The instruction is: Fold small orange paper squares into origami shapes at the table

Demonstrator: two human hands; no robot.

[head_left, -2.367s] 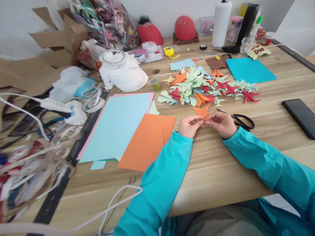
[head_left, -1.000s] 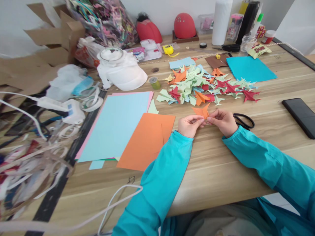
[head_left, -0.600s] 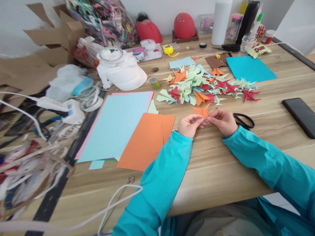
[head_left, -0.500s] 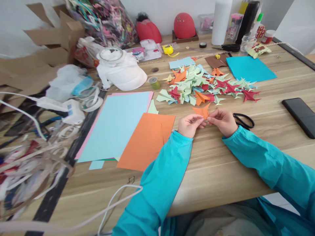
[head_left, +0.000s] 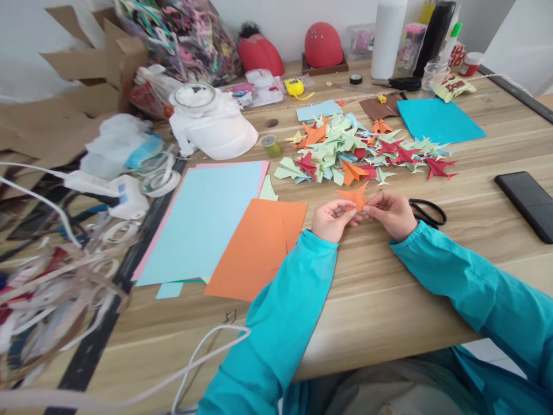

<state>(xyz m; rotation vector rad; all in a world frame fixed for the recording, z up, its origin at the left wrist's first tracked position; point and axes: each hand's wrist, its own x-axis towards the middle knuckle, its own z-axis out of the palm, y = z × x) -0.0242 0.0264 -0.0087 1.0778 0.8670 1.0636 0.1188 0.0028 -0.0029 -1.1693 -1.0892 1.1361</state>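
Note:
An orange folded paper piece [head_left: 355, 196] with pointed tips is held above the table between both hands. My left hand [head_left: 332, 220] pinches its lower left side, and my right hand [head_left: 393, 213] pinches its lower right side; the fingertips nearly meet. Just beyond lies a heap of folded paper pieces [head_left: 337, 144] in green, red, orange and blue. Black scissor handles [head_left: 427, 213] show beside my right hand, the rest hidden under it. Left of my left hand an orange paper sheet [head_left: 254, 248] overlaps a light blue sheet [head_left: 207, 219].
A phone [head_left: 527, 204] lies at the right. Turquoise paper [head_left: 438, 121], a white bottle [head_left: 389, 40] and a yellow tape measure [head_left: 294, 87] are at the back. A white cap [head_left: 233, 135], cables and ribbons [head_left: 52, 300] crowd the left side. A thread spool [head_left: 271, 146] stands near the heap.

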